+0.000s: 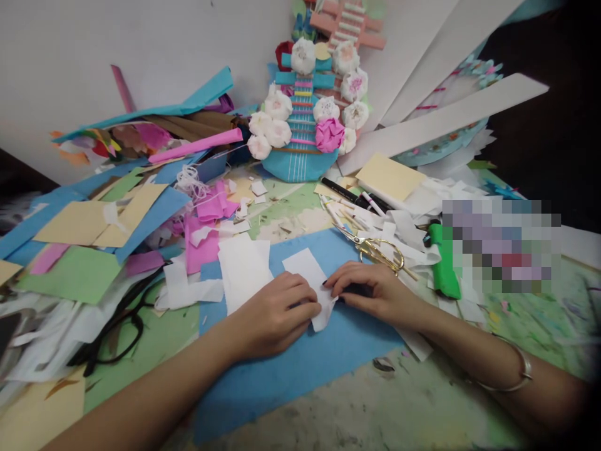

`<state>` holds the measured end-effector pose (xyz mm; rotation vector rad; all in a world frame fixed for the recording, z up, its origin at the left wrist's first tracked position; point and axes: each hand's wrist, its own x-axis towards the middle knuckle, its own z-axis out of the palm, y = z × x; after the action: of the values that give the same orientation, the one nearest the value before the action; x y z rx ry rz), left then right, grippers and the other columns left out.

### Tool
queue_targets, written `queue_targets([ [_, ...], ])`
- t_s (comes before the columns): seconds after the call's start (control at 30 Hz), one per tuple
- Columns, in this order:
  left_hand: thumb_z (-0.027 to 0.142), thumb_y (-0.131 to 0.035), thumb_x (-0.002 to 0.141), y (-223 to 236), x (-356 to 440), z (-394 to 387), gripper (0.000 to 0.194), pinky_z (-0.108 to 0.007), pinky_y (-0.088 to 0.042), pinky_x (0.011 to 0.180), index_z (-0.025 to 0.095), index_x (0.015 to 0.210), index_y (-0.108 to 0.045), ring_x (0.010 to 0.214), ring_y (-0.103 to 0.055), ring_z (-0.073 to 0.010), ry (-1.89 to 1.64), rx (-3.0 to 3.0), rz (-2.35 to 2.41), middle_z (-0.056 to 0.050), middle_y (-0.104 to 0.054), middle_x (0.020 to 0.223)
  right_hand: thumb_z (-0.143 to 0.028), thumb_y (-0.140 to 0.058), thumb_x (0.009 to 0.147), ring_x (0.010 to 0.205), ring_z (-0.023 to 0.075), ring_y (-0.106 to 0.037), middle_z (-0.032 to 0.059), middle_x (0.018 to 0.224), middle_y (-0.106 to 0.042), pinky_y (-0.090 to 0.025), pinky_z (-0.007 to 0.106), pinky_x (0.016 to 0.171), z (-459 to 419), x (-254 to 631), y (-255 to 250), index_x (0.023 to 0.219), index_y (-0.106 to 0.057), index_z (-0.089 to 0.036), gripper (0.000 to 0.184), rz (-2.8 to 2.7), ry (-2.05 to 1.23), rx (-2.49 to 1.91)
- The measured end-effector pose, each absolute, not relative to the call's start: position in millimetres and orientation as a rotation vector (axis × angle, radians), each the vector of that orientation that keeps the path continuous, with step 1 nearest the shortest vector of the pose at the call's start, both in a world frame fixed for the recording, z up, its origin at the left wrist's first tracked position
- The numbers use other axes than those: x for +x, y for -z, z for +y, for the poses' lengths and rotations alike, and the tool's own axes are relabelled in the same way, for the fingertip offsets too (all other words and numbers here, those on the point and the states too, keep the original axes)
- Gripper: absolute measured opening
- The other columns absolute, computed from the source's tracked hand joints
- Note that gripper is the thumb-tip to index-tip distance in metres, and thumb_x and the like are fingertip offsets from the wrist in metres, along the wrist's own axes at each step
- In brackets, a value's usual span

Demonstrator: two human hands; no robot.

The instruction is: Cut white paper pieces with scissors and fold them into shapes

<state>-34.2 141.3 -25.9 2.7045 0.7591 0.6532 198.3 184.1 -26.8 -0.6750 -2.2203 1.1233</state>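
A small white piece of paper (305, 264) lies over a blue sheet (263, 401), its near corner curled up. My left hand (277, 310) rests on the blue sheet with bent fingers closed on the paper's left edge; the thumb is hidden. From the other side, my right hand (375, 291) pinches the curled right edge between thumb and fingers. Left of this piece, a stack of white paper (244, 269) partly sits beneath my left hand's reach. Gold-handled scissors (366, 241) lie just beyond my right hand.
A blue paper instrument (300, 164) with paper flowers stands behind. Black-handled scissors (117, 341) and coloured paper scraps (75, 269) cover the left. To the right are black markers (345, 191), a green object (444, 260), white strips (408, 228) and a cream pad (392, 175).
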Motion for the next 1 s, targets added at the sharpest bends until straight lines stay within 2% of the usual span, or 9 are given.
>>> queue_targets([
  [0.27, 0.009, -0.057, 0.082, 26, -39, 149, 0.012, -0.033, -0.045, 0.085, 0.017, 0.085, -0.066, 0.091, -0.058, -0.0167, -0.708, 2.358, 0.73, -0.006, -0.066, 0.091, -0.009, -0.061, 0.082, 0.102, 0.0195, -0.057, 0.0075, 0.108, -0.066, -0.044, 0.041, 0.091, 183, 203, 27, 0.086, -0.069, -0.02, 0.014, -2.421, -0.991, -0.527],
  [0.5, 0.017, -0.062, 0.083, 19, -40, 152, 0.007, -0.031, -0.042, 0.086, 0.019, 0.085, -0.069, 0.093, -0.055, -0.0154, -0.525, 2.204, 0.781, -0.004, -0.061, 0.092, -0.009, -0.056, 0.087, 0.105, 0.0184, -0.051, 0.0068, 0.109, -0.062, -0.042, 0.038, 0.093, 182, 202, 25, 0.087, -0.066, -0.019, 0.014, -2.49, -0.986, -0.546],
  [0.7, 0.014, -0.06, 0.083, 16, -38, 149, 0.008, -0.031, -0.041, 0.083, 0.017, 0.082, -0.067, 0.089, -0.052, -0.0162, -0.498, 2.203, 0.83, -0.004, -0.058, 0.088, -0.009, -0.052, 0.088, 0.1, 0.0198, -0.048, 0.0085, 0.101, -0.058, -0.04, 0.037, 0.09, 178, 197, 23, 0.087, -0.063, -0.016, 0.013, -2.536, -0.913, -0.555],
  [0.83, 0.011, -0.055, 0.082, 15, -35, 146, 0.01, -0.035, -0.039, 0.085, 0.017, 0.082, -0.063, 0.088, -0.05, -0.0179, -0.456, 2.252, 0.866, -0.005, -0.057, 0.088, -0.01, -0.053, 0.087, 0.093, 0.0207, -0.047, 0.0083, 0.093, -0.059, -0.039, 0.038, 0.085, 174, 192, 23, 0.088, -0.064, -0.015, 0.012, -2.556, -0.871, -0.588],
  [1.0, 0.011, -0.051, 0.081, 17, -32, 146, 0.01, -0.034, -0.04, 0.083, 0.017, 0.08, -0.06, 0.085, -0.05, -0.0173, -0.482, 2.267, 0.895, -0.005, -0.056, 0.086, -0.013, -0.055, 0.086, 0.089, 0.0203, -0.049, 0.0055, 0.086, -0.063, -0.036, 0.037, 0.081, 173, 189, 23, 0.088, -0.065, -0.017, 0.011, -2.554, -0.875, -0.629],
])
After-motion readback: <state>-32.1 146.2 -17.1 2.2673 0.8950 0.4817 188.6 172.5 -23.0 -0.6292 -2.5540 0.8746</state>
